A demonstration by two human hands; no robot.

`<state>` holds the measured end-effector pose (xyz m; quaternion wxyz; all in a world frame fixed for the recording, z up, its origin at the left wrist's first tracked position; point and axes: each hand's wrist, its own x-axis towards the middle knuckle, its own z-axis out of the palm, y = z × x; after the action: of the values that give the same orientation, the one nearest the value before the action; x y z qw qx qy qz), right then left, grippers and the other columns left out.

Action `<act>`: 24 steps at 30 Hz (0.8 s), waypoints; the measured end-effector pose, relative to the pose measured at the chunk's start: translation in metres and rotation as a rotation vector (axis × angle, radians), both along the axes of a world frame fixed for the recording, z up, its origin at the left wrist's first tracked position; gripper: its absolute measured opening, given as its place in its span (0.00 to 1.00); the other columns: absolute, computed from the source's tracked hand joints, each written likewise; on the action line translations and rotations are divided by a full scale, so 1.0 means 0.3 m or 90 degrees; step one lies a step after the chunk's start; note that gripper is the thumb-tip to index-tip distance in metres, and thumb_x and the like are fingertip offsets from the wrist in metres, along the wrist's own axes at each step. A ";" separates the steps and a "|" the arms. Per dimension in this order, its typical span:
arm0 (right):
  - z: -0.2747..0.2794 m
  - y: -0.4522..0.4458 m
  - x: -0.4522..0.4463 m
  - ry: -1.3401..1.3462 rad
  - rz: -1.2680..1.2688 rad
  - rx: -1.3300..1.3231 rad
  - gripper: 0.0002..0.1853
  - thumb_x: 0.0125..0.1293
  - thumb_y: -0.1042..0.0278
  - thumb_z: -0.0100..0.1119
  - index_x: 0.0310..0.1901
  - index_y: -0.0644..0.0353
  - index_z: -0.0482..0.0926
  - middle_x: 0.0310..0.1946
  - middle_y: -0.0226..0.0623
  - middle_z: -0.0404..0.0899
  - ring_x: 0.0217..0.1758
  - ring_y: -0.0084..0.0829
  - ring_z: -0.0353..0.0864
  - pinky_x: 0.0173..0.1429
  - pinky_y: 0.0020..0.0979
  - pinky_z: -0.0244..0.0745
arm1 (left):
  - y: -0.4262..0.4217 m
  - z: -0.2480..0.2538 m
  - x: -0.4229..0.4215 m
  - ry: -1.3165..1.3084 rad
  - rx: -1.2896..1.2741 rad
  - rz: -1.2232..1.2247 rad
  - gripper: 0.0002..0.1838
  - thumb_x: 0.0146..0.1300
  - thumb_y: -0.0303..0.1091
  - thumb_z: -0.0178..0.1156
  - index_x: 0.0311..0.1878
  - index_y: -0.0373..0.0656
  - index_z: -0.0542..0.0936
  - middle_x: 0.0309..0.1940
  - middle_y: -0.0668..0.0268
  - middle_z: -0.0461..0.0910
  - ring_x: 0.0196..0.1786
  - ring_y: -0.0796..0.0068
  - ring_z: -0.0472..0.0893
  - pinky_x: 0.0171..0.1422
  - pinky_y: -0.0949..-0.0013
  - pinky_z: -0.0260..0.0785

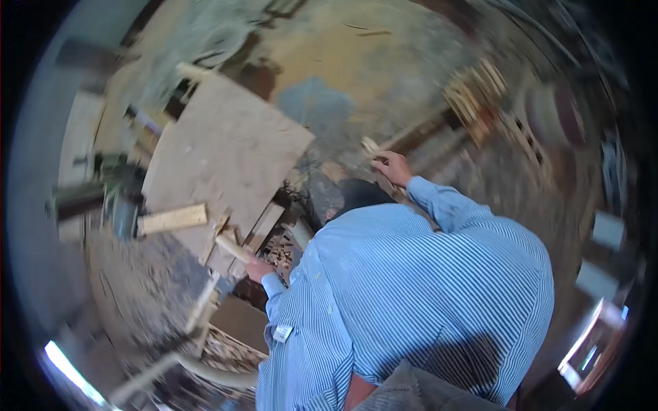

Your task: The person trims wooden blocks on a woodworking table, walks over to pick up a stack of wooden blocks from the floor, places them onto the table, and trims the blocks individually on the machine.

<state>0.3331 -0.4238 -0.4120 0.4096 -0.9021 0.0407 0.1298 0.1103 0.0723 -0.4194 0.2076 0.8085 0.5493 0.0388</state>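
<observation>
A pale, rounded length of wood [233, 248] is gripped in the left hand [258, 268], its near end enclosed by curled fingers and its far end pointed toward the lower edge of a broad, pinkish-tan wooden board [226, 147] in a cluttered workshop. A small, light-coloured wooden piece [370, 144] is pinched in the right hand [393, 168], well apart from the left and held beyond the board's right-hand corner, over the grey, dusty floor [439, 41]. Both forearms are covered by a blue-and-white striped shirt [425, 281], and dark legwear [363, 194] is seen between the hands.

A yellowish, straight-edged wooden block [173, 219] is seen lying across the board's lower left edge, its outer end close beside a grey-green metal machine [123, 214]. Brown wood scraps [279, 248] are scattered just beside the left hand, and more thin wooden offcuts [229, 351] are piled below it. At upper right, a stack of narrow yellow wooden slats [476, 99] is pictured near a round, reddish-and-pale drum-like object [555, 116]. A tan patch [329, 51] is spread over the floor above the board. Finer detail at the fingertips, and whatever meets the rounded length's far end, is blurred.
</observation>
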 end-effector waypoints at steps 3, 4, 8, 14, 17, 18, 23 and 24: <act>-0.199 -0.146 -0.286 0.108 -0.023 -0.082 0.25 0.64 0.51 0.68 0.54 0.63 0.86 0.45 0.51 0.87 0.49 0.49 0.87 0.55 0.45 0.80 | 0.006 0.010 -0.016 -0.068 -0.001 -0.028 0.44 0.74 0.68 0.51 0.47 0.22 0.81 0.35 0.35 0.83 0.37 0.35 0.80 0.44 0.39 0.70; -0.280 -0.211 -0.408 0.142 0.024 -0.157 0.24 0.66 0.51 0.67 0.55 0.60 0.86 0.46 0.53 0.87 0.51 0.50 0.87 0.58 0.45 0.80 | 0.029 -0.013 -0.029 -0.074 -0.013 -0.017 0.44 0.74 0.68 0.51 0.48 0.21 0.81 0.35 0.35 0.83 0.37 0.35 0.80 0.44 0.40 0.71; -0.205 -0.290 -0.799 0.357 0.025 -0.222 0.23 0.66 0.50 0.66 0.53 0.60 0.88 0.53 0.54 0.86 0.56 0.52 0.86 0.65 0.46 0.77 | 0.035 -0.024 -0.038 -0.133 -0.206 0.049 0.43 0.75 0.65 0.50 0.55 0.20 0.78 0.41 0.32 0.82 0.41 0.34 0.80 0.49 0.42 0.73; -0.164 -0.283 -1.202 0.484 -0.030 -0.257 0.21 0.68 0.56 0.64 0.56 0.62 0.87 0.53 0.57 0.85 0.57 0.54 0.86 0.65 0.47 0.77 | 0.080 -0.052 -0.077 -0.109 -0.127 -0.099 0.43 0.78 0.63 0.46 0.51 0.18 0.79 0.43 0.27 0.80 0.45 0.29 0.80 0.51 0.38 0.71; -0.246 -0.272 -1.315 0.514 -0.063 -0.226 0.20 0.67 0.60 0.62 0.57 0.60 0.87 0.52 0.58 0.85 0.57 0.54 0.85 0.65 0.48 0.77 | 0.110 -0.082 -0.070 -0.033 -0.093 -0.091 0.43 0.78 0.64 0.45 0.48 0.19 0.79 0.41 0.26 0.80 0.43 0.26 0.79 0.49 0.37 0.71; -0.279 -0.269 -1.346 0.512 -0.081 -0.198 0.19 0.67 0.62 0.61 0.56 0.58 0.87 0.52 0.59 0.85 0.56 0.54 0.85 0.64 0.49 0.77 | 0.090 -0.059 -0.073 -0.016 -0.030 -0.126 0.44 0.78 0.64 0.44 0.45 0.19 0.80 0.39 0.27 0.81 0.42 0.26 0.79 0.47 0.36 0.71; -0.296 -0.280 -1.377 0.423 -0.099 -0.131 0.16 0.65 0.66 0.61 0.53 0.56 0.88 0.50 0.56 0.86 0.54 0.53 0.86 0.60 0.49 0.79 | 0.027 0.021 -0.072 -0.067 -0.018 -0.144 0.45 0.78 0.65 0.44 0.42 0.18 0.80 0.37 0.28 0.81 0.40 0.27 0.80 0.46 0.35 0.71; -0.290 -0.295 -1.374 0.430 -0.097 -0.100 0.16 0.65 0.66 0.61 0.52 0.56 0.88 0.50 0.55 0.86 0.54 0.53 0.86 0.59 0.49 0.79 | 0.000 0.060 -0.078 -0.085 -0.001 -0.155 0.46 0.78 0.65 0.43 0.42 0.18 0.80 0.37 0.28 0.82 0.40 0.27 0.80 0.45 0.35 0.71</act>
<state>-0.0792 -0.5122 -0.4991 0.3110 -0.8312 0.2512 0.3863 0.0870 0.0722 -0.4015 0.2473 0.8647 0.4321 0.0667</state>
